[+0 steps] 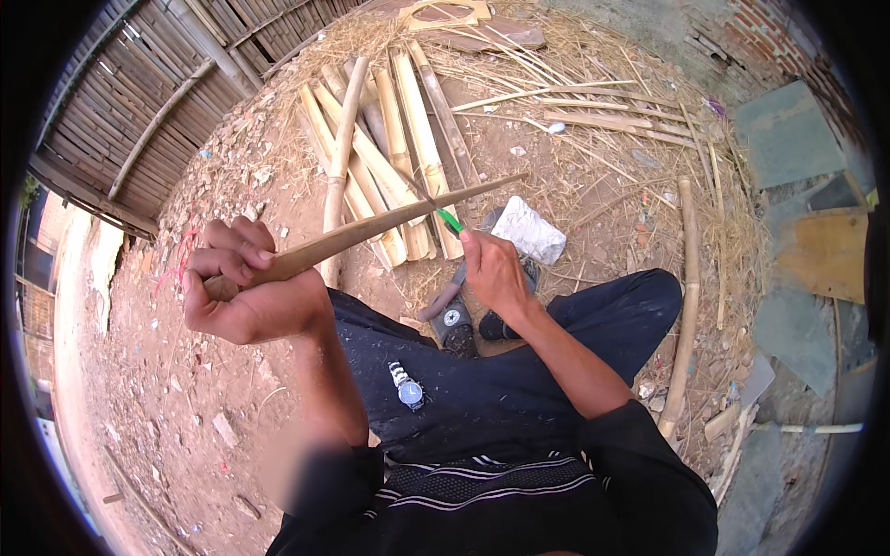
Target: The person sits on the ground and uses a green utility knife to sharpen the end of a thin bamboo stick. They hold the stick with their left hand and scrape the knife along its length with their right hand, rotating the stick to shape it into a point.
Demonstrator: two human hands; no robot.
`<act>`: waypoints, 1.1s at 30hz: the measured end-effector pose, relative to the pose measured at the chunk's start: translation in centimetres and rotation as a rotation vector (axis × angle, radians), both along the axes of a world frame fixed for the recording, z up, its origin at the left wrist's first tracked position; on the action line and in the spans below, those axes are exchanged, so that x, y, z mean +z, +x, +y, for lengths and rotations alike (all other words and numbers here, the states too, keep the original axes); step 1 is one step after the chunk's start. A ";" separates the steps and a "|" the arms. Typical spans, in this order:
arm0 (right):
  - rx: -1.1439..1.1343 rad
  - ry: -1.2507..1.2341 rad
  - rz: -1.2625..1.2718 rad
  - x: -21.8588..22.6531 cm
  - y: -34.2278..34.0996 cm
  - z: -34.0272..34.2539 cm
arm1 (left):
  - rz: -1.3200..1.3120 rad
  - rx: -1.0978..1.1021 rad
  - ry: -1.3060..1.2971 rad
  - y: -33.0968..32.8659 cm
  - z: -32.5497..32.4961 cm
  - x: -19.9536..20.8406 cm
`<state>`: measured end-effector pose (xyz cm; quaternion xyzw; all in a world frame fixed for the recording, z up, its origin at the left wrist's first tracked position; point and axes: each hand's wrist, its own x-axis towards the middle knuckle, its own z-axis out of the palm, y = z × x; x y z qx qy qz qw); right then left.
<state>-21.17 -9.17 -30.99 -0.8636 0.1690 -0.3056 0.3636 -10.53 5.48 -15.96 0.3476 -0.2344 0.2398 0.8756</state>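
Observation:
My left hand (246, 310) is wrapped round the near end of a long split bamboo strip (357, 232). The strip slants up to the right and narrows toward its far tip. In my right hand (499, 273) is a knife with a green handle (449, 219). Its dark, thin blade crosses the strip past the middle; whether the edge bites into the bamboo cannot be made out. My right fingers are closed, and they hide part of the handle. On my dark trousers rests a wristwatch (408, 389) with a metal band.
Split bamboo pieces (397, 130) lie ahead, with a round bamboo pole (345, 167) across them. A white lump (530, 230) sits by my shoes (456, 332). Another pole (687, 278) lies right, near grey slabs (788, 134). A bamboo fence (139, 102) stands at the far left.

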 end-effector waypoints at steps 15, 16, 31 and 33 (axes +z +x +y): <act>0.028 0.003 0.067 2.1 -3.3 0.3 | -0.069 -0.085 0.010 -2.6 -0.3 -0.1; 0.077 0.004 -0.047 2.6 -3.4 1.2 | -0.074 -0.087 0.011 -2.7 -0.6 0.1; 0.006 0.051 0.079 0.4 -2.6 1.5 | 0.057 0.055 0.025 -2.1 -0.6 0.6; -0.009 0.046 0.067 1.5 -2.6 2.0 | 0.029 0.122 -0.040 -0.8 -1.2 0.9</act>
